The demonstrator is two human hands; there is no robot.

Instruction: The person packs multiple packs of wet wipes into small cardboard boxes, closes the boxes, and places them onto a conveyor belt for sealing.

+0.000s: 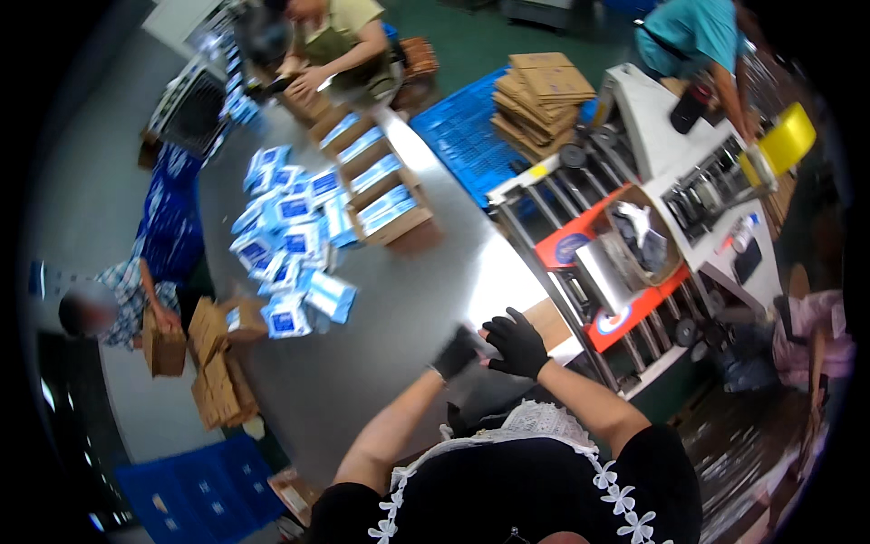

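Note:
My left hand (pixel 456 354), in a black glove, is over the near edge of the steel table (pixel 399 308). Motion blurs its fingers, and what they hold, if anything, is not clear. Close beside it on the right is my right hand (pixel 517 344), also black-gloved, with fingers apart and no object visible in it. A flat brown cardboard piece (pixel 548 325) lies just beyond the right hand, at the table's right edge. Farther off, a heap of blue-and-white soft packs (pixel 294 240) covers the table's left part. Next to them stand open cartons (pixel 391 222) filled with similar packs.
To the right, a roller conveyor (pixel 643 349) carries an orange-red machine part (pixel 594 331). Folded cartons (pixel 544 95) are stacked on a blue pallet (pixel 458 131). Co-workers stand at the far end, left and upper right. Brown boxes (pixel 217 372) and a blue crate (pixel 204 490) are at left.

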